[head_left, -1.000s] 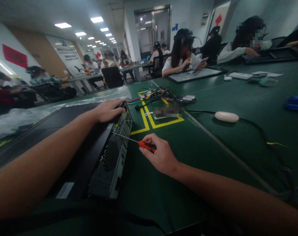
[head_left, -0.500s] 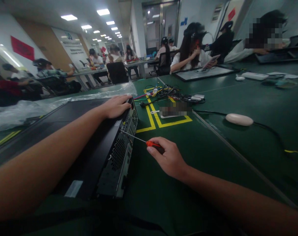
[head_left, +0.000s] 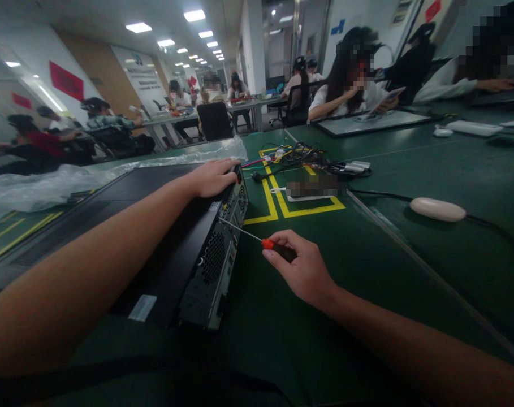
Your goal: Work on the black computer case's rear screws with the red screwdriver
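A black desktop computer case (head_left: 172, 240) lies on its side on the green table, its rear panel (head_left: 214, 257) with vents and ports turned to the right. My left hand (head_left: 214, 178) rests flat on the top of the case by its far rear corner, fingers stretched over the edge and holding nothing. In my right hand (head_left: 305, 268) is a screwdriver (head_left: 277, 249) with an orange and dark handle. Its thin shaft slants up to the left, and the tip meets the upper edge of the rear panel. Whatever sits under the tip is too small to make out.
Beyond the case lies a tangle of cables (head_left: 303, 158) near yellow tape (head_left: 314, 213). A white oval device on a cord (head_left: 438, 209) sits to the right. Clear plastic wrap (head_left: 40, 186) lies behind the case at left. Several people sit at tables farther off.
The whole view has shifted, so the case and both hands appear slightly farther right. The screwdriver handle looks turned a little in my right hand; its tip stays at the rear panel.
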{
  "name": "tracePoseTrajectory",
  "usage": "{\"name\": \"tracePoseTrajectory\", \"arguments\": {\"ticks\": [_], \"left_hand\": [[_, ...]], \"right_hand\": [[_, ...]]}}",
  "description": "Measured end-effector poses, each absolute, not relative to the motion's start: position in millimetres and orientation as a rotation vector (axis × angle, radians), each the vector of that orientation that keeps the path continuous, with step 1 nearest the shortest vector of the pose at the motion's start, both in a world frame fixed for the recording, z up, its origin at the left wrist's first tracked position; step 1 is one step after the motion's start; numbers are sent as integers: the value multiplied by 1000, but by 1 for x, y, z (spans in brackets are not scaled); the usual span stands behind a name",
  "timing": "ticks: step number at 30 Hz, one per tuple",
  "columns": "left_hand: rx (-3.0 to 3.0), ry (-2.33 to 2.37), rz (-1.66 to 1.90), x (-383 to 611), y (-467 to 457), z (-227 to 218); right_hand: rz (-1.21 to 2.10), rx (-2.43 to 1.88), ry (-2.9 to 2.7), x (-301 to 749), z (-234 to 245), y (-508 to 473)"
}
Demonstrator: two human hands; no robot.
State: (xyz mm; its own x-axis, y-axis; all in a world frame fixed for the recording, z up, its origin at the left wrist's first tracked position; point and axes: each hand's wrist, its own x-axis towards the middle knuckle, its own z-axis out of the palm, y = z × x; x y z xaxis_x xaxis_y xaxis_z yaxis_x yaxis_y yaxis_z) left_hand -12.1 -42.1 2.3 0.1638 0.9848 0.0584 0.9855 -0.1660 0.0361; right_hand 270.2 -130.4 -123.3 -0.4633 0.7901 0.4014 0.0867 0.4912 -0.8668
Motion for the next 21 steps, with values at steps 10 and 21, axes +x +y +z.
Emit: {"name": "tracePoseTrajectory", "arguments": {"ticks": [10, 21], "left_hand": [[-2413, -1980, -141, -16, -41, 0], [-2394, -1993, -70, -13, -43, 4]], "right_hand": [[936, -676, -1959, 270, -122, -131], [1042, -732, -1886, 270, -123, -130]]}}
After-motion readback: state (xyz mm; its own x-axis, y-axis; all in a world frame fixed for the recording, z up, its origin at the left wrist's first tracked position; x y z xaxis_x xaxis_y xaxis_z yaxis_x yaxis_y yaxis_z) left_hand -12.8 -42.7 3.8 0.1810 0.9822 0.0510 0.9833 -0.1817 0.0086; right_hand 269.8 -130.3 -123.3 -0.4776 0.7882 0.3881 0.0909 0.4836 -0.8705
